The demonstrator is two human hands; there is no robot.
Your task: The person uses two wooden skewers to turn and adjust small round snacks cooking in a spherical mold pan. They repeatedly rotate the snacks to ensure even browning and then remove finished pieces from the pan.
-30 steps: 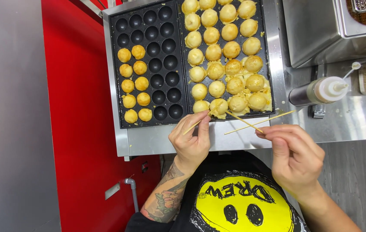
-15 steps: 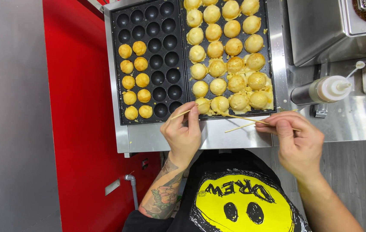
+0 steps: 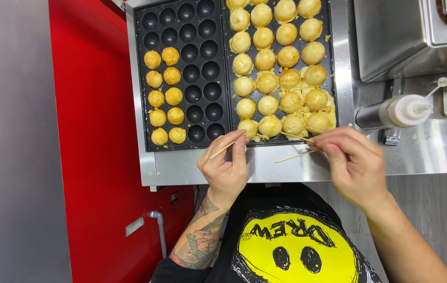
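While we look down from the head cam, this is what we've got:

Left hand: our left hand (image 3: 225, 166) is pinching a thin wooden skewer (image 3: 232, 142), tip poking at the pale dough ball (image 3: 248, 128) in the front row.
Right hand: our right hand (image 3: 353, 162) is pinching two more sticks (image 3: 295, 147), fingers pressed together around them, tips aimed at that same front row.
Pan: black mold pan (image 3: 196, 73), right half packed with pale balls, left half mostly bare holes.
Browned balls: two columns of golden balls (image 3: 163, 97) along the pan's left edge.
Off to the side: a squeeze bottle (image 3: 395, 111) lies on the steel counter (image 3: 433, 149), right of the pan.
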